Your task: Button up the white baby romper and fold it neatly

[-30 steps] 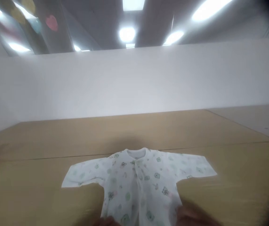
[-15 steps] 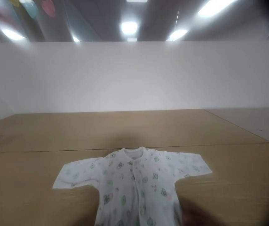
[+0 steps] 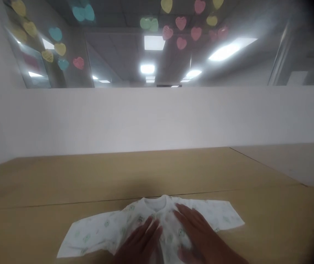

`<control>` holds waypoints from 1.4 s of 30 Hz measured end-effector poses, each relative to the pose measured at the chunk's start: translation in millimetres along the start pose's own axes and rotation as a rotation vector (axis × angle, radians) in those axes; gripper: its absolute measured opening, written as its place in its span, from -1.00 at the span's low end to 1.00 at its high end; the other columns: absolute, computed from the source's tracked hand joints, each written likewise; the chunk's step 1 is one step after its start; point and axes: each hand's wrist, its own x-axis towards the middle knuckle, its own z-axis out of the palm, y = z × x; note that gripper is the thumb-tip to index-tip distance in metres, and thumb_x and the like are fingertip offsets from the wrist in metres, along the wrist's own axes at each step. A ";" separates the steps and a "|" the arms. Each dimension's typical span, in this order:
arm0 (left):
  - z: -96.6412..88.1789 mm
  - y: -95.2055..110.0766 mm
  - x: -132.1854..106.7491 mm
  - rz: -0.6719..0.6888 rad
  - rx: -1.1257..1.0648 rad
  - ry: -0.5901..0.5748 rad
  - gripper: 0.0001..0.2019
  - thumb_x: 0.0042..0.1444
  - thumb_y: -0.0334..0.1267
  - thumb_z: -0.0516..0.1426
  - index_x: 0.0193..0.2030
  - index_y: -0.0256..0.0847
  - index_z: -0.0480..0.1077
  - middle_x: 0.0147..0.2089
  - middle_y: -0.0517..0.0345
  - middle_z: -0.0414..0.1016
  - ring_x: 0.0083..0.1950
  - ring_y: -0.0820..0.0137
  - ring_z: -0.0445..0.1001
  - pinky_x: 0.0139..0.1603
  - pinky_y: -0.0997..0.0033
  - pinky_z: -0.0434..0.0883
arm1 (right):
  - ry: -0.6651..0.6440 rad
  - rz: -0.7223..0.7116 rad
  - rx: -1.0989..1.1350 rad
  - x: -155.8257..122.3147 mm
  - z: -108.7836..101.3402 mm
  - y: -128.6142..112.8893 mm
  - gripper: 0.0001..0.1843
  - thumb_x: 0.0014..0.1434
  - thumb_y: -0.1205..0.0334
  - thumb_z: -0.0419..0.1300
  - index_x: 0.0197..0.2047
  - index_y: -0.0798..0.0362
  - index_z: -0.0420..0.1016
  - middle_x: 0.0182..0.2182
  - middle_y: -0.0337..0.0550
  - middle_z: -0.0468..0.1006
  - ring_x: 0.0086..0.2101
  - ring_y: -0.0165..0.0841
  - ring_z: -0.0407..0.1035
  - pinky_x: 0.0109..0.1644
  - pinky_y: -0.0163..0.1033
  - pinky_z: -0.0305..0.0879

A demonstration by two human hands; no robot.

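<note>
A white baby top (image 3: 98,229) with small green, grey and pink prints lies face up, its sleeves spread out to both sides and its round neckline toward the wall. My left hand (image 3: 140,242) lies flat on the front of the top, left of the middle, fingers stretched out. On the right side of the chest, just below the shoulder, my right hand (image 3: 196,229) rests with its fingers extended. Neither hand grips the cloth. The lower part of the top is cut off by the bottom of the view.
The top lies on a tan table (image 3: 269,216) with a seam running across it behind the neckline. A white wall (image 3: 157,117) stands at the back. Above it, heart-shaped stickers (image 3: 181,23) dot a glass pane that shows ceiling lights.
Both hands have come up from the bottom edge onto the top's chest. The view has tilted upward, so the top sits lower and more of the glass shows.
</note>
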 end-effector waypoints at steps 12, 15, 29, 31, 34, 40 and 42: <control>-40.9 13.0 -13.8 -0.102 -0.115 -0.100 -0.42 0.33 -0.28 0.00 0.45 -0.13 -0.09 0.42 0.11 -0.16 0.39 0.17 -0.07 0.30 0.04 0.24 | -0.046 0.110 -0.167 -25.4 15.1 36.5 -0.27 0.45 -0.14 -0.07 0.47 -0.06 -0.33 0.37 -0.21 -0.28 0.33 -0.19 -0.35 0.32 0.18 0.04; -61.0 23.1 2.8 0.013 -0.210 -0.225 -0.67 0.29 -0.42 0.06 0.18 -0.17 0.32 0.21 0.20 0.27 0.24 0.36 0.22 0.30 0.30 0.26 | 0.116 0.066 -0.172 -21.2 10.5 29.3 -0.43 0.45 0.00 -0.01 0.40 0.01 -0.04 0.35 -0.15 -0.13 0.32 -0.15 -0.23 0.32 0.21 -0.08; -56.7 25.6 4.7 0.106 -0.168 -0.068 -0.68 0.34 -0.45 -0.08 0.07 -0.24 0.42 0.17 0.22 0.33 0.22 0.45 0.26 0.38 0.45 0.04 | 0.137 -0.438 -0.246 -7.0 20.4 -45.9 -0.58 0.51 0.17 -0.13 0.30 0.11 0.28 0.27 -0.18 0.12 0.25 -0.30 0.02 0.39 -0.04 -0.38; -56.5 26.5 7.2 0.113 -0.107 -0.178 -0.64 0.31 -0.41 -0.05 0.19 -0.23 0.36 0.24 0.20 0.24 0.25 0.36 0.25 0.31 0.32 0.23 | 0.046 -0.389 -0.237 -7.1 16.3 -44.5 -0.52 0.50 0.04 -0.08 0.32 0.14 0.24 0.30 -0.16 0.03 0.28 -0.31 -0.03 0.38 -0.15 -0.19; -58.7 29.1 10.4 0.107 -0.073 -0.182 -0.64 0.37 -0.36 -0.07 0.22 -0.16 0.34 0.25 0.25 0.20 0.23 0.27 0.28 0.20 0.20 0.38 | 0.059 -0.390 -0.329 -6.4 13.2 -42.4 -0.51 0.47 0.04 -0.03 0.31 0.17 0.24 0.30 -0.10 0.02 0.25 -0.25 0.04 0.21 -0.21 0.26; -56.3 17.6 3.0 0.016 -0.260 -0.220 -0.62 0.25 -0.24 0.16 0.20 -0.07 0.34 0.23 0.35 0.25 0.26 0.37 0.20 0.35 0.35 0.20 | 0.099 -0.352 -0.382 -9.1 18.3 -39.5 -0.21 0.38 -0.33 -0.05 0.36 0.16 0.11 0.30 0.00 0.02 0.26 -0.17 0.01 0.00 -0.16 0.47; -44.3 1.1 -8.3 -0.094 -0.255 -0.162 -0.46 0.26 -0.19 0.15 0.35 0.00 0.14 0.37 0.34 0.00 0.37 0.31 -0.02 0.40 0.20 0.09 | 0.109 -0.268 -0.383 -12.4 18.1 -33.6 -0.18 0.38 -0.30 -0.05 0.40 0.19 0.00 0.31 0.05 -0.02 0.27 -0.09 -0.03 -0.02 -0.05 0.48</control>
